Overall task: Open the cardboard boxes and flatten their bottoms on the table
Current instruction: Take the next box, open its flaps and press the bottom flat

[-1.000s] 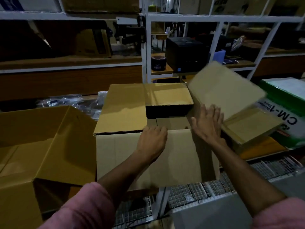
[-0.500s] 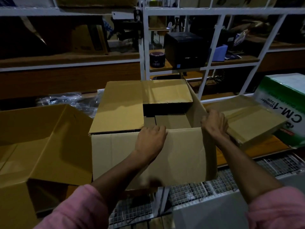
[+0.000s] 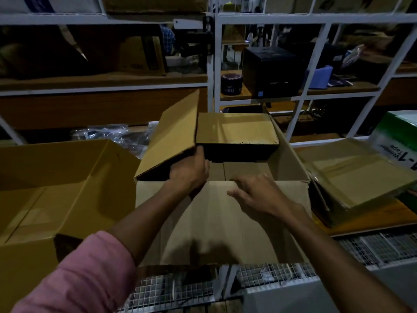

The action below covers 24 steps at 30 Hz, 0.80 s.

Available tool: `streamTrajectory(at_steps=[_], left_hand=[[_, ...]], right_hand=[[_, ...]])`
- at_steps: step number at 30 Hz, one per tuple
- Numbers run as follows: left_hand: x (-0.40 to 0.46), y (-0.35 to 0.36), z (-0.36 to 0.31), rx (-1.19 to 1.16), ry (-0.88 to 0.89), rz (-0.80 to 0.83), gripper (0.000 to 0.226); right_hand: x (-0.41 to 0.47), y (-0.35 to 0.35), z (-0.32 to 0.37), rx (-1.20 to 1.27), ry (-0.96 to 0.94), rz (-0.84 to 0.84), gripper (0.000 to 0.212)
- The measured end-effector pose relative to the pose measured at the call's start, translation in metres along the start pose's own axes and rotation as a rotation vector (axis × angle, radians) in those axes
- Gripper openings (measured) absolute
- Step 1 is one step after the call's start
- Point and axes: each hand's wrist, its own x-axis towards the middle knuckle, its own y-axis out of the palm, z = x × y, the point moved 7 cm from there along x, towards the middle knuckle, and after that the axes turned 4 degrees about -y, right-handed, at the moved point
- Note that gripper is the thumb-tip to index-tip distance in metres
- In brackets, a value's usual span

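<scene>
A brown cardboard box (image 3: 221,224) stands open in front of me on the table. My left hand (image 3: 189,171) grips the edge of its left flap (image 3: 169,136), which is tilted up. The far flap (image 3: 237,129) lies folded over the opening. My right hand (image 3: 252,193) rests with loosely spread fingers on the top edge of the near wall. The right flap (image 3: 286,161) hangs outward. Between my hands the box's bottom flaps (image 3: 246,169) show inside.
A larger open cardboard box (image 3: 56,195) lies at the left. A flattened box (image 3: 352,175) leans at the right, with a green and white tape carton (image 3: 397,136) behind it. White shelving (image 3: 214,64) stands behind the table. Wire mesh baskets (image 3: 270,276) sit below the near edge.
My left hand left the near wall and lifted the left flap upward. My right hand moved from the right flap to the near wall's top edge.
</scene>
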Motion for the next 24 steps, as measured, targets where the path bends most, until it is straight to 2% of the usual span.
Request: streamTrajectory(at_steps=[3,6,8,11,15,20,24], left_hand=[[0.004,-0.012,0.041,0.091,-0.092,-0.027,0.033],[0.005,-0.017,0.072,0.257,-0.088,-0.099,0.04],[0.006,-0.021,0.086,0.268,-0.077,-0.146,0.04],[0.003,-0.032,0.101,0.232,-0.137,-0.22,0.036],[-0.004,-0.027,0.128,0.087,-0.231,-0.197,0.037],[-0.013,-0.026,0.152,-0.189,-0.39,-0.23,0.018],[-0.017,-0.031,0.15,-0.209,-0.367,-0.194,0.013]], right_hand=[[0.009,0.01,0.008,-0.007,-0.018,0.099,0.043],[0.02,0.015,0.023,-0.011,-0.052,0.143,0.041],[0.029,0.018,0.033,0.012,-0.06,0.172,0.043],[0.042,0.026,0.049,0.037,-0.07,0.195,0.047],[0.055,0.034,0.06,0.027,-0.066,0.226,0.046],[0.054,0.038,0.057,-0.009,-0.038,0.224,0.03],[0.047,0.038,0.055,-0.04,-0.032,0.152,0.023]])
